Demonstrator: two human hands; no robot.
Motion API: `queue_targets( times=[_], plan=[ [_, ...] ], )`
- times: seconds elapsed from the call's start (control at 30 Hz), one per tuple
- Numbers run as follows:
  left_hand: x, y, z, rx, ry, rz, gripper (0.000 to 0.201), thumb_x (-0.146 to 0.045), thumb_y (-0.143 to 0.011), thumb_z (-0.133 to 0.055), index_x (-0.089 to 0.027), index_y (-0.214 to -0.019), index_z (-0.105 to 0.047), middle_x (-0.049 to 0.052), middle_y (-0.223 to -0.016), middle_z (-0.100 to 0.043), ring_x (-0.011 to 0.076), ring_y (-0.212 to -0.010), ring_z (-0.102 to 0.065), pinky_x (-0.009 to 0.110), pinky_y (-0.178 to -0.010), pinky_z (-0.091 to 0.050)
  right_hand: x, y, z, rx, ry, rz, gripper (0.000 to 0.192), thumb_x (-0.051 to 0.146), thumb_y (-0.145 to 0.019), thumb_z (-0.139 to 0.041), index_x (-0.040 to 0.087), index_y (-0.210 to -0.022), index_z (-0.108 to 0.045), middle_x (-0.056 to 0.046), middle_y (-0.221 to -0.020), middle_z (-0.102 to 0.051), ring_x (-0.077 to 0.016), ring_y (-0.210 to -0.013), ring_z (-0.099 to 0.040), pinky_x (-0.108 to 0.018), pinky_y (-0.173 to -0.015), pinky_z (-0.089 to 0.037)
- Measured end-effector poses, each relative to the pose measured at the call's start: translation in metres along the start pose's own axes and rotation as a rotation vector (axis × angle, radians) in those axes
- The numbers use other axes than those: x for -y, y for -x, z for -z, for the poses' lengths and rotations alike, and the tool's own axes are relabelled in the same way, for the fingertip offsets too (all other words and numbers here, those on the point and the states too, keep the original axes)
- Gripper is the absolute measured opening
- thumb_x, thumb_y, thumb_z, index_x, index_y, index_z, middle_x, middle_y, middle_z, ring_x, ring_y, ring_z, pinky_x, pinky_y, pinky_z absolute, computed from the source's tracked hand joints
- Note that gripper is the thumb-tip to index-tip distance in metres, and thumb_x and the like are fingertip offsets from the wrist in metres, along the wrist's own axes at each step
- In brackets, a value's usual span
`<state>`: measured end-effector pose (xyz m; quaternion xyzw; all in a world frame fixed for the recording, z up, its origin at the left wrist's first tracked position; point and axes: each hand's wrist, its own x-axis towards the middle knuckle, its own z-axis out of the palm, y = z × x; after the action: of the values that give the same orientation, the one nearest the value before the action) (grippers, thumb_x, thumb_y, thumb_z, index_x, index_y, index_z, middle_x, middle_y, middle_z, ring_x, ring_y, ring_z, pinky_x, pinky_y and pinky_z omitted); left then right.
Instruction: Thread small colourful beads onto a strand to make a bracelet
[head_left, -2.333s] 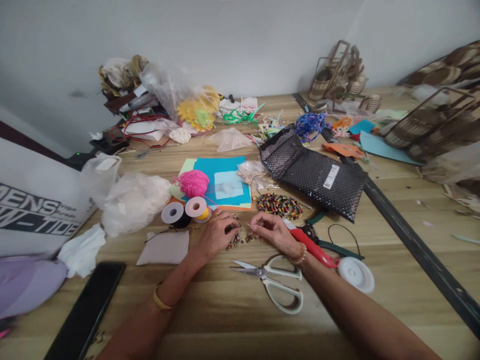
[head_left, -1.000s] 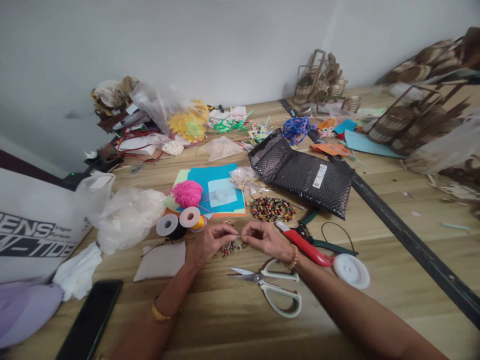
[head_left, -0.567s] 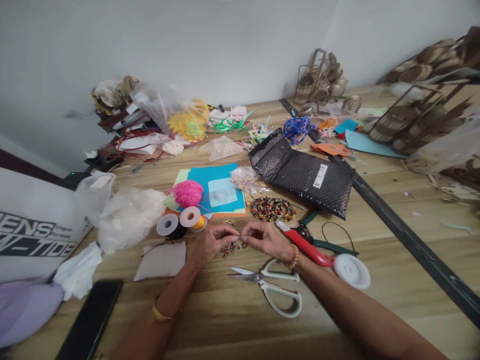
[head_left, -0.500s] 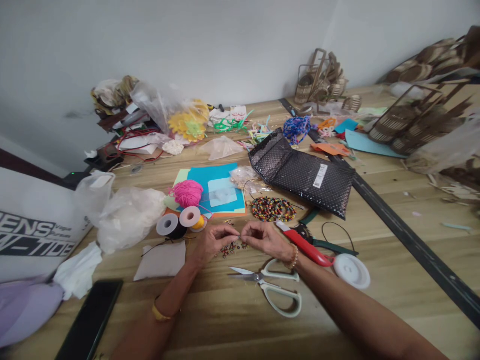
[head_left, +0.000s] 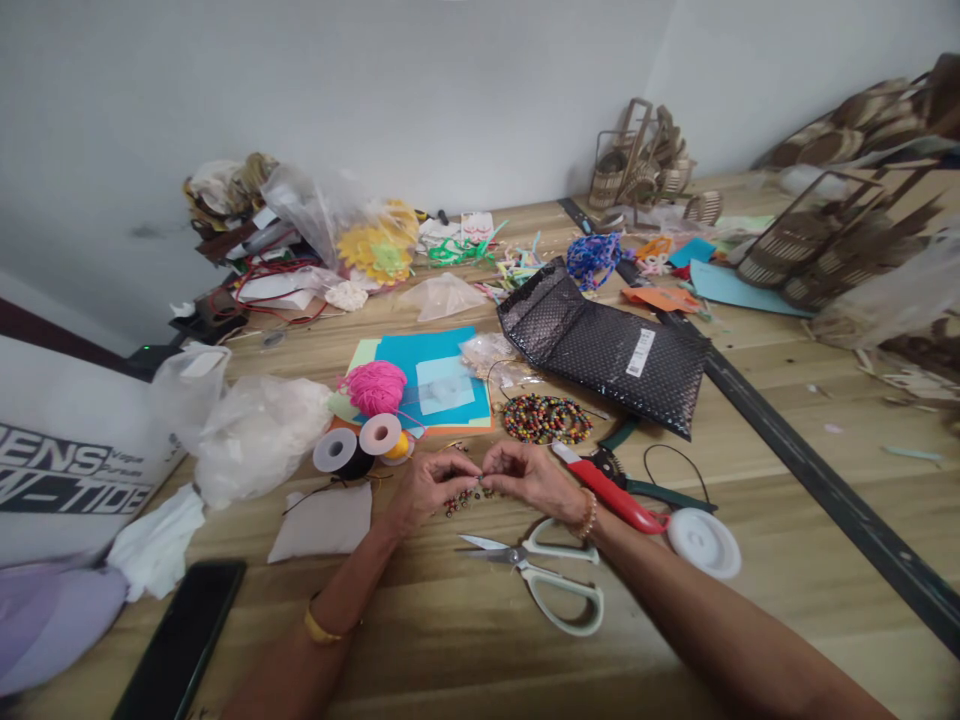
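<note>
My left hand (head_left: 431, 483) and my right hand (head_left: 529, 474) meet fingertip to fingertip just above a small pile of loose coloured beads (head_left: 463, 497) on the wooden table (head_left: 465, 640). Each hand pinches something tiny; it looks like a bead in the left and a thin thread or needle in the right, too small to be sure. A coil of strung multicoloured beads (head_left: 545, 418) lies just beyond my right hand. White-handled scissors (head_left: 551, 575) lie open on the table below my hands.
Red-handled cutters (head_left: 611, 492), a white spool (head_left: 703, 542), thread spools (head_left: 362, 443), pink yarn (head_left: 374, 386), blue paper (head_left: 431, 375) and a black mailer (head_left: 607, 350) surround the hands. A phone (head_left: 180, 640), grey cloth (head_left: 322, 520) and plastic bags (head_left: 251, 425) lie left; woven baskets (head_left: 817, 245) right.
My hands lifted off the bead pile and came together, fingertips now touching. The camera shifted slightly since the earliest frame; nothing else on the table moved.
</note>
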<state>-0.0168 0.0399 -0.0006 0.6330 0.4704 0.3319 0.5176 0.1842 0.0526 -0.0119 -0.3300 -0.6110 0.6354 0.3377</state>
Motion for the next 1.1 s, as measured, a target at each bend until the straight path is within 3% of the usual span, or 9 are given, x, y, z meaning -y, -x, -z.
queue_targets(
  times=[0.4, 0.73, 1.1],
  plan=[
    [-0.003, -0.001, 0.0, 0.005, -0.099, -0.139, 0.014, -0.027, -0.082, -0.066, -0.015, -0.076, -0.072, 0.005, -0.077, -0.07, 0.0173, -0.075, -0.063, 0.027, -0.072, -0.048, 0.002, 0.001, -0.001, 0.001, -0.005, -0.008, 0.04, 0.053, -0.075, -0.073, 0.016, -0.08, -0.059, 0.002, -0.068, -0.056, -0.0088, -0.058, -0.047, -0.022, -0.054, -0.038],
    [-0.01, 0.0, 0.001, -0.022, -0.033, -0.222, 0.023, -0.037, -0.083, -0.068, -0.015, -0.076, -0.071, 0.006, -0.081, -0.064, 0.0179, -0.079, -0.059, 0.03, -0.076, -0.047, 0.0, 0.002, 0.003, -0.031, -0.097, -0.003, 0.035, 0.048, -0.082, -0.067, 0.015, -0.091, -0.061, 0.003, -0.063, -0.057, -0.0075, -0.052, -0.05, -0.018, -0.047, -0.038],
    [-0.007, 0.001, -0.007, -0.092, -0.133, -0.294, 0.015, -0.03, -0.084, -0.067, -0.018, -0.077, -0.073, 0.003, -0.078, -0.061, 0.0175, -0.079, -0.059, 0.029, -0.073, -0.047, -0.001, 0.001, 0.006, 0.091, -0.222, -0.041, 0.031, 0.042, -0.076, -0.076, 0.014, -0.083, -0.065, 0.001, -0.065, -0.065, -0.0069, -0.05, -0.054, -0.017, -0.047, -0.044]
  ],
)
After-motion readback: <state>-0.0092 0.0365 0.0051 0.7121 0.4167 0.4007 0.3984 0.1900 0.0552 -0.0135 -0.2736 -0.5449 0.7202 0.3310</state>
